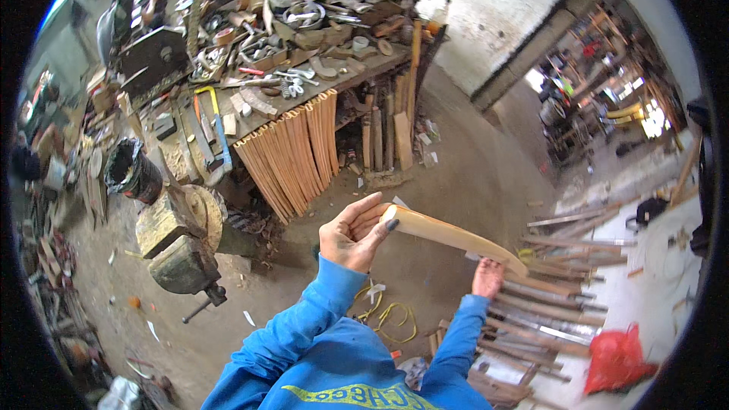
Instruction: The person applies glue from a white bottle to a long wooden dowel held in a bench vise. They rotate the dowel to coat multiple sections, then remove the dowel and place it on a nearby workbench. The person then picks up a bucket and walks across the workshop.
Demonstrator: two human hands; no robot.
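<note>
A long, pale, gently curved piece of wood is held up in front of me, tilted down toward the right. My left hand grips its near-left end between thumb and fingers; the thumb tip is dark. At the far right end, my right hand holds the piece from underneath, its fingers partly hidden behind the wood. Both arms wear blue sleeves. Below the wood lies the concrete floor, with a coiled yellow cord near my body.
At left stands a bench vise beside a dark bucket. A cluttered workbench carries tools and a yellow-blue hacksaw; curved wooden strips lean against its front. Wooden lengths and a red bag lie at right.
</note>
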